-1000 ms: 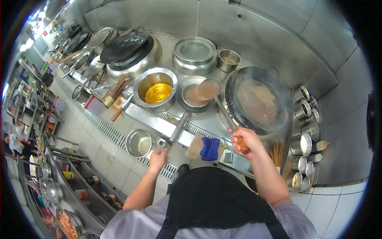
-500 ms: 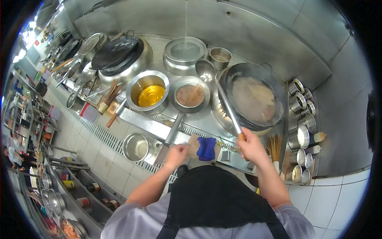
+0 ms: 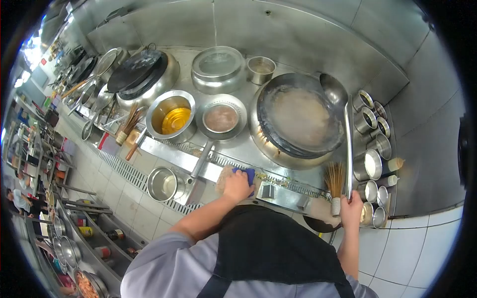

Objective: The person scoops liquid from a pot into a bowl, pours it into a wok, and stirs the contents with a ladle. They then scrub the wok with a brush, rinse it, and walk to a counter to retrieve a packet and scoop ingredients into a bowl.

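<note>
My right hand (image 3: 352, 208) is closed around the handle end of a long steel ladle (image 3: 349, 144). The ladle's bowl is over the right rim of a wok (image 3: 268, 134), which holds steaming, cloudy brownish liquid (image 3: 300, 111). My left hand (image 3: 237, 186) has its fingers over a folded blue cloth (image 3: 250, 174) at the stove's front edge and grips it; part of the cloth is hidden under the hand. Left of the wok, a strainer (image 3: 201, 159) with pinkish-brown food (image 3: 221, 118) in it rests with its handle toward me.
A pot (image 3: 155, 105) of yellow oil stands left of the strainer. Behind are a lidded pot (image 3: 216, 82) and a small steel pot (image 3: 261, 74). A bamboo brush (image 3: 334, 181) stands beside the ladle handle. Several seasoning containers (image 3: 372, 164) line the right side.
The ladle has swung from the wok's left side to its right rim, my right hand moving right and down. My left hand has reached forward onto the blue cloth.
</note>
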Demonstrator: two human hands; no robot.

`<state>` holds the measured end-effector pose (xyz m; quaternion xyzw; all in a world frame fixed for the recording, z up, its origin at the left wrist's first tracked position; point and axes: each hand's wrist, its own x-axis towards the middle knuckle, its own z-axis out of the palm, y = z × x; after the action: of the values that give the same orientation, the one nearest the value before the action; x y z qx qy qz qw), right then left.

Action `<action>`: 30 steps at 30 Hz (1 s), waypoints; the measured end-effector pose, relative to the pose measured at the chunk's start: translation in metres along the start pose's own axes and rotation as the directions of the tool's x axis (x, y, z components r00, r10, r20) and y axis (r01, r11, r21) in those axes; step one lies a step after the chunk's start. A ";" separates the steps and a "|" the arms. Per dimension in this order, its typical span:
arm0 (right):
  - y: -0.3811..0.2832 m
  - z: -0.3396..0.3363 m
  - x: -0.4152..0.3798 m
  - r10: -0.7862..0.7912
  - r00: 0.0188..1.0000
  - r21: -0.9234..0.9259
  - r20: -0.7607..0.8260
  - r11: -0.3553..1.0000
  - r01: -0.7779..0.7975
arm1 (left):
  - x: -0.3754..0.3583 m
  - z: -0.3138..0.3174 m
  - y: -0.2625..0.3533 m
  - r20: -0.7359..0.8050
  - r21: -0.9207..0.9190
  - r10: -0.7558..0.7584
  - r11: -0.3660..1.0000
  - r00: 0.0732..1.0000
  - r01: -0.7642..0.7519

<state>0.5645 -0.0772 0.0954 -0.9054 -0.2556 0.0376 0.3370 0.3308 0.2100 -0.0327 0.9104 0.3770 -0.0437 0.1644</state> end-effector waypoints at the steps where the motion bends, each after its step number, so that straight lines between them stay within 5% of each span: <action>1: 0.017 0.001 -0.004 0.008 1.000 0.000 -0.005 1.000 -0.008 | 0.002 0.000 0.005 0.055 0.025 -0.036 0.999 0.998 0.035; 3: 0.046 -0.003 -0.012 0.066 0.996 -0.051 -0.057 0.996 -0.069 | 0.018 0.021 -0.006 0.055 0.012 -0.058 0.998 0.997 0.057; 5: 0.059 -0.016 -0.019 0.084 0.996 -0.130 -0.024 0.988 -0.086 | 0.031 0.022 -0.024 0.087 -0.321 -0.229 0.915 0.969 0.245; 7: 0.080 -0.015 -0.025 0.106 0.994 -0.179 -0.007 0.978 -0.105 | 0.031 0.002 -0.035 0.234 -0.750 -0.282 0.556 0.930 0.357; 9: 0.089 -0.016 -0.023 0.126 0.992 -0.129 0.009 0.984 -0.124 | 0.031 0.003 -0.055 0.339 -0.925 -0.140 -0.229 0.930 0.303; 11: 0.082 -0.020 -0.015 0.083 0.996 -0.065 0.013 0.994 -0.082 | 0.023 -0.019 -0.052 0.265 -0.809 -0.017 -0.548 0.964 0.213; 13: 0.078 -0.029 -0.002 0.097 0.995 -0.061 0.019 0.994 -0.096 | 0.012 -0.056 -0.022 0.107 -0.718 0.067 -0.685 0.992 0.124; 16: 0.077 -0.043 0.017 0.083 0.996 -0.081 0.029 0.993 -0.081 | 0.019 -0.058 0.012 -0.038 -0.695 0.126 -0.717 0.991 0.064; 20: 0.075 -0.061 0.048 0.049 0.998 -0.083 0.028 0.996 -0.046 | 0.058 -0.008 0.037 0.212 -0.727 0.064 -0.657 0.975 0.201; 25: 0.062 -0.085 0.141 -0.194 0.978 -0.158 -0.074 0.971 0.180 | 0.078 -0.051 0.111 0.363 -0.857 -0.027 -0.401 0.932 0.322; 30: 0.003 -0.101 0.256 -0.291 0.953 -0.562 -0.089 0.804 0.193 | 0.102 -0.058 0.123 0.492 -0.830 0.105 -0.245 0.864 0.502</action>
<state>0.8122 -0.0136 0.1985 -0.9232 -0.3392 -0.1580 0.0870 0.4869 0.2164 0.0336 0.3305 0.3761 0.0576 0.8637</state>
